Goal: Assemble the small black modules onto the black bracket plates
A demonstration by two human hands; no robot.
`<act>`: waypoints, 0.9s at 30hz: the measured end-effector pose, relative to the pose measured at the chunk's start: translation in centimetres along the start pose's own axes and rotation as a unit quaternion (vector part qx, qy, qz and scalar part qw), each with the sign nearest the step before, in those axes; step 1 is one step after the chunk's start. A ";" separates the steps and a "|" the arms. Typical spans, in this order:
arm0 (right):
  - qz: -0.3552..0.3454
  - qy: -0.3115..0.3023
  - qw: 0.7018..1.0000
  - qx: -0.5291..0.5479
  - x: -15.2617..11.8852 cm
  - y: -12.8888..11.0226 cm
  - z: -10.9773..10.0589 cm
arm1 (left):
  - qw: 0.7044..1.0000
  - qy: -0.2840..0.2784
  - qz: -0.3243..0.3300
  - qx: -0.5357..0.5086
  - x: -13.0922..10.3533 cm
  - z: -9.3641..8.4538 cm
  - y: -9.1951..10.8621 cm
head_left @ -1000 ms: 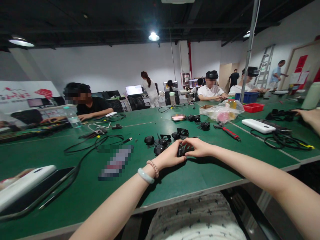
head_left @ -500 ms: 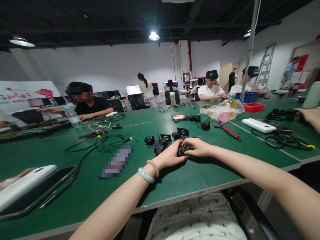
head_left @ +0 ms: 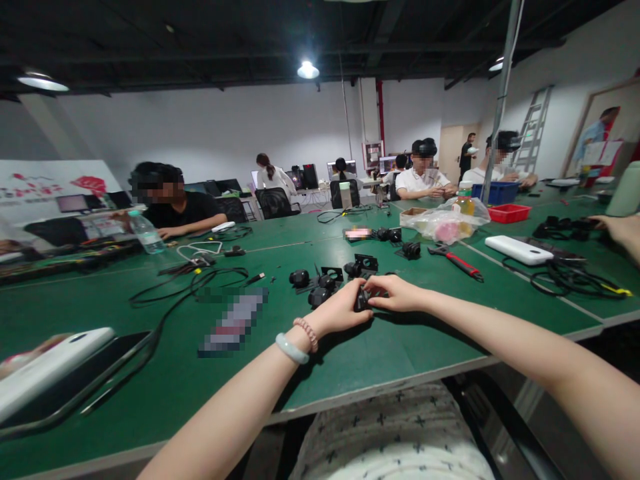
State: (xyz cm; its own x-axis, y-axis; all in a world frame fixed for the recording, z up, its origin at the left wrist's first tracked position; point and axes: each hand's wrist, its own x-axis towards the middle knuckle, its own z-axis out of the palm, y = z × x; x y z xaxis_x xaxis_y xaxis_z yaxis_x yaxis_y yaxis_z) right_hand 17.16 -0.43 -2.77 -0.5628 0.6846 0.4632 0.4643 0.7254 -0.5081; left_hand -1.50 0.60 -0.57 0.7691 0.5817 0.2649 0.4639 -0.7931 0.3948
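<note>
Between my hands, low over the green table [head_left: 400,360], is a small black part [head_left: 362,299], mostly covered by fingers. My left hand [head_left: 345,308] is closed around it from the left, with a pale bangle and a beaded bracelet at that wrist. From the right, my right hand [head_left: 393,293] has its thumb and fingertips curled onto the same part. Just beyond my left hand lie several similar black parts with round heads and flat plates, among them one round-headed part [head_left: 299,279] and an upright square plate [head_left: 367,263].
A red-handled adjustable wrench [head_left: 457,263] and a white power bank [head_left: 519,250] with cables lie to the right. A pixelated flat object [head_left: 234,323] is at left, near black cables. Behind stand a plastic bag [head_left: 445,225], a red tray [head_left: 509,213] and a water bottle [head_left: 145,233]. Co-workers sit across the table.
My hands and the black part hold almost the same place, with only slight finger movement. In the background, a person in white has leaned left and a person at far right has shifted.
</note>
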 end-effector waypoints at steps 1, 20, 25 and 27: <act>0.001 -0.001 1.000 0.003 0.0 0.0 0.0 | 1.000 0.000 0.000 -0.001 0.0 0.0 0.0; 0.016 -0.007 0.999 0.029 0.0 -0.1 0.1 | 1.000 -0.007 -0.019 0.004 0.0 -0.2 0.3; 0.009 -0.007 0.999 0.030 0.0 0.1 0.2 | 1.000 -0.008 -0.013 0.006 0.0 -0.1 0.3; 0.009 -0.008 0.999 0.032 0.0 0.1 0.1 | 1.000 -0.008 -0.012 0.008 0.0 -0.1 0.2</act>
State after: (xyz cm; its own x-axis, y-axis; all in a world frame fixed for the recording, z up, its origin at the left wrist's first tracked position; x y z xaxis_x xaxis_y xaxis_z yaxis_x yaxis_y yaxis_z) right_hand 17.10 -0.43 -2.92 -0.5662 0.6956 0.4422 0.4305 0.7071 -0.5610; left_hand -1.43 0.47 -0.40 0.7653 0.5968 0.2411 0.4883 -0.7823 0.3868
